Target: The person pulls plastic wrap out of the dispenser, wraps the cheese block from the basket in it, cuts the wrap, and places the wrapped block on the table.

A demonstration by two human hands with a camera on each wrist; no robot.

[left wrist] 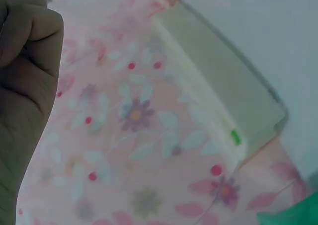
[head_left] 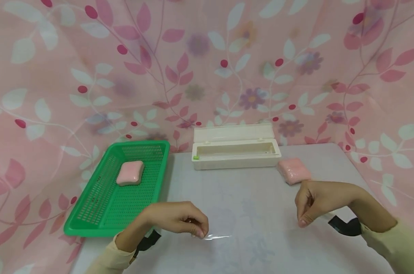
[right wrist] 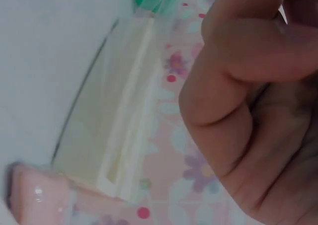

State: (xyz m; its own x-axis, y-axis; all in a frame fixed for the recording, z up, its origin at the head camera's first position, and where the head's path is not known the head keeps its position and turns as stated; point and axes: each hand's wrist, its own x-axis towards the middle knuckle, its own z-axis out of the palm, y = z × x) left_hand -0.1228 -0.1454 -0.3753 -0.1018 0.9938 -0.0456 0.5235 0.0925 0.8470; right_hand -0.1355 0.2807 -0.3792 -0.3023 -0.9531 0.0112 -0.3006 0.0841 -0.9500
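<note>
My left hand pinches clear plastic film between thumb and fingers; its shiny edge shows just right of the fingertips, low over the table. Across from it, my right hand has thumb and fingertips pressed together in a pinch, palm down. In the right wrist view a see-through sheet of the film crosses in front of the white box. Most of the sheet between the hands is hard to see. Just beyond the right hand lies a pink block with a glossy wrapped surface.
A long white box, its lid raised and a green tab at its left end, stands at the table's back. On the left a green basket holds another pink block. Floral cloth hangs behind the pale table.
</note>
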